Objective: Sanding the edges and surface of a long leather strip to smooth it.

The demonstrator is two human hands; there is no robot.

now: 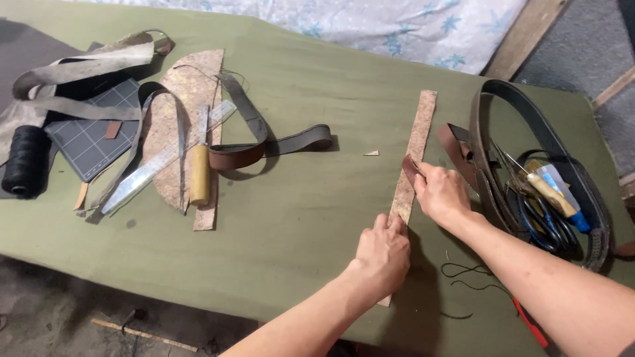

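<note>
While a long pale strip (pixel 415 155) is laid lengthwise on the green cloth (pixel 297 218), its lower part is pressed flat under the curled fingers of the left hand (pixel 382 254). A small brown leather piece (pixel 411 168) is pinched against the strip's middle by the right hand (pixel 442 195), knuckles up.

An olive-green cloth (pixel 291 218) covers the work table. Beyond its far edge hangs a pale sheet with blue star shapes (pixel 397 26), and a bare wooden plank (pixel 522 33) leans beside it. Grey flooring (pixel 582 46) shows at the far right; gritty concrete floor (pixel 66 311) lies below the near edge.
</note>
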